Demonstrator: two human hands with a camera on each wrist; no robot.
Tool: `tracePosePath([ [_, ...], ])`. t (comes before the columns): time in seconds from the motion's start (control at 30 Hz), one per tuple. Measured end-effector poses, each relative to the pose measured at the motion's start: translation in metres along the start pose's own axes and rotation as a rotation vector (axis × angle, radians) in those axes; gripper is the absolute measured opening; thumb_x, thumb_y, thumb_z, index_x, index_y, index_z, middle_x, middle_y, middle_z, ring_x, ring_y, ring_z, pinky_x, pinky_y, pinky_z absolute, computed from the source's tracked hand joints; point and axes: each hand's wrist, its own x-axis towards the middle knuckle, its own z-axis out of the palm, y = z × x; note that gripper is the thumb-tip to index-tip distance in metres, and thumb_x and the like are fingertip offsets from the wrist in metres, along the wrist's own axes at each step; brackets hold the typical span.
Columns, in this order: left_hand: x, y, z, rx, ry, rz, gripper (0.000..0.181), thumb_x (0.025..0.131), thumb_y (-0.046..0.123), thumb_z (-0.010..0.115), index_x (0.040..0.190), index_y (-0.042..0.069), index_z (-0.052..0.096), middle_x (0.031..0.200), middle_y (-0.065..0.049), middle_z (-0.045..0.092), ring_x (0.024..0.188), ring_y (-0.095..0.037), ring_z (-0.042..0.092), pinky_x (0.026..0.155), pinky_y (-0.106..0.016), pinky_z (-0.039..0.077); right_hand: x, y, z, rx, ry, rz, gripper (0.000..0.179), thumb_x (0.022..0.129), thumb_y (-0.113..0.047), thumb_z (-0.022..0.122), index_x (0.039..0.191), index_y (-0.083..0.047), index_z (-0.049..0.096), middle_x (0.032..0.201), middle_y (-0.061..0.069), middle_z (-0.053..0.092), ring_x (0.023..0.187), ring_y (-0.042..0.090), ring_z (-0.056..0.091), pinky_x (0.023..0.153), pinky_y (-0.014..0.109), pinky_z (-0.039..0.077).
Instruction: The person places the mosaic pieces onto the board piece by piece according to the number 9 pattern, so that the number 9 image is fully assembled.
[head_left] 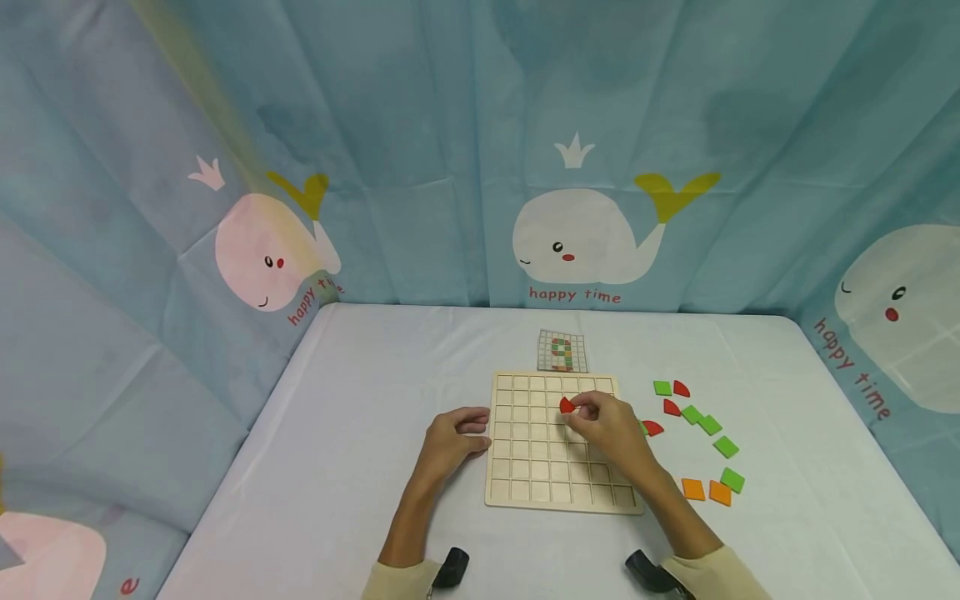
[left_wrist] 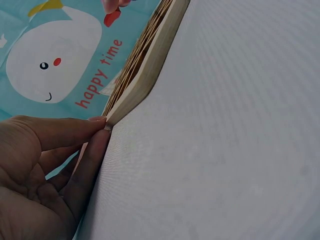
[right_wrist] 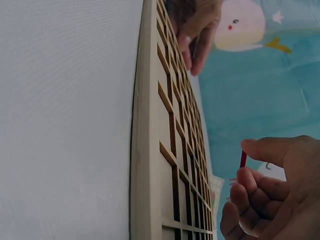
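Note:
My right hand (head_left: 606, 423) pinches a red quarter-circle tile (head_left: 566, 405) between thumb and fingers, over the upper part of a wooden grid board (head_left: 525, 497). In the right wrist view the tile (right_wrist: 243, 159) appears edge-on at the fingertips, raised off the board (right_wrist: 145, 165). My left hand (head_left: 450, 446) rests at the board's left edge, its thumb and fingertips touching the side. The left wrist view has these straight fingers (left_wrist: 95, 150) against the board's rim (left_wrist: 137, 95). Part of the grid is hidden beneath my right hand and forearm.
A small printed pattern card (head_left: 562, 352) lies behind the board. Right of the board are scattered red quarter-circle tiles (head_left: 681, 389), several green square tiles (head_left: 726, 447) and two orange ones (head_left: 693, 489). A whale-print curtain (head_left: 420, 167) surrounds the white table (head_left: 360, 375).

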Motion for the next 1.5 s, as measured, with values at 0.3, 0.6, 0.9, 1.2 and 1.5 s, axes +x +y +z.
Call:
tracePosePath([
  [0.3, 0.0, -0.001, 0.0, 0.007, 0.004, -0.003, 0.052, 0.081, -0.005, 0.082, 0.132, 0.003, 0.073, 0.122, -0.011, 0.075, 0.11, -0.024, 0.072, 0.078, -0.026, 0.064, 0.005, -0.002, 0.01, -0.035, 0.012, 0.003, 0.026, 0.092, -0.022, 0.082, 0.109, -0.003, 0.076, 0.079, 0.0, 0.062, 0.069, 0.013, 0.053, 0.059, 0.024, 0.044],
  [0.6, 0.001, 0.0, 0.001, 0.005, 0.007, 0.004, 0.051, 0.081, -0.005, 0.081, 0.131, 0.003, 0.073, 0.121, -0.011, 0.075, 0.109, -0.024, 0.072, 0.078, -0.025, 0.064, 0.011, -0.006, 0.021, -0.037, 0.012, 0.014, 0.027, 0.091, -0.022, 0.082, 0.108, -0.003, 0.077, 0.077, -0.001, 0.061, 0.065, 0.012, 0.051, 0.056, 0.024, 0.04],
  [0.9, -0.001, -0.001, 0.001, 0.002, 0.005, 0.002, 0.051, 0.082, -0.005, 0.081, 0.132, 0.003, 0.072, 0.122, -0.012, 0.075, 0.11, -0.025, 0.071, 0.078, -0.026, 0.064, 0.015, -0.011, 0.033, -0.046, 0.009, 0.029, 0.024, 0.091, -0.018, 0.082, 0.106, -0.001, 0.077, 0.078, -0.002, 0.062, 0.064, 0.011, 0.051, 0.052, 0.021, 0.038],
  [1.2, 0.0, -0.001, 0.001, 0.001, 0.0, 0.014, 0.051, 0.082, -0.005, 0.081, 0.132, 0.002, 0.072, 0.122, -0.012, 0.074, 0.109, -0.025, 0.071, 0.077, -0.027, 0.064, 0.024, -0.013, 0.04, -0.034, 0.015, 0.046, 0.028, 0.09, -0.021, 0.083, 0.108, -0.001, 0.077, 0.081, 0.001, 0.068, 0.067, 0.014, 0.055, 0.057, 0.027, 0.046],
  [1.5, -0.002, -0.001, 0.0, -0.004, -0.005, 0.019, 0.05, 0.083, -0.004, 0.08, 0.132, 0.002, 0.072, 0.123, -0.014, 0.074, 0.109, -0.026, 0.071, 0.076, -0.027, 0.064, 0.029, -0.013, 0.046, -0.024, 0.009, 0.038, 0.025, 0.09, -0.015, 0.081, 0.105, 0.003, 0.074, 0.084, 0.005, 0.069, 0.068, 0.015, 0.057, 0.056, 0.024, 0.047],
])
